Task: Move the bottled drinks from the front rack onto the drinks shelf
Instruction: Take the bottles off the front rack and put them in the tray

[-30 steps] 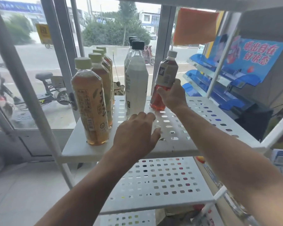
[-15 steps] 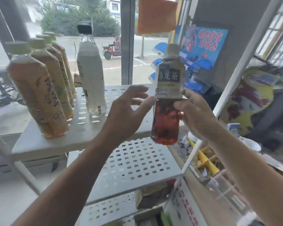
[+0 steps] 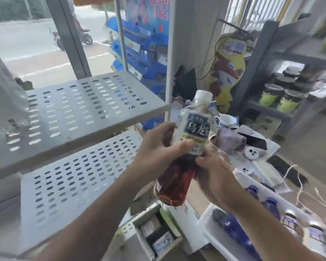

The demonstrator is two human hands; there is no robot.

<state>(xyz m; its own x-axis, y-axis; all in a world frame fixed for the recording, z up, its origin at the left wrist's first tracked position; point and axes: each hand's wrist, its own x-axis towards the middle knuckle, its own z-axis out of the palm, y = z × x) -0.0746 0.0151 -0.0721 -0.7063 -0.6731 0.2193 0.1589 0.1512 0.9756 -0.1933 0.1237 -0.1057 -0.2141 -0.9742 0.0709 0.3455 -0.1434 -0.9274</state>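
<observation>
**Tea bottle between both hands**

Our left hand (image 3: 158, 147) curls round the tea bottle (image 3: 184, 147), thumb across its label. Our right hand (image 3: 213, 176) grips its lower side. The bottle tilts, held right of the perforated rack shelf (image 3: 79, 113).

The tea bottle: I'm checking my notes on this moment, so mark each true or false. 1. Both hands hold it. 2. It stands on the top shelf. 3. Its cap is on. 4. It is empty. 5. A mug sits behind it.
1. True: the left hand and right hand both wrap the tea bottle.
2. False: it is held in the air, tilted, to the right of the top shelf.
3. True: a pale cap closes it.
4. False: dark reddish tea fills its lower part.
5. True: a white mug sits on the cluttered counter beyond it.
</observation>
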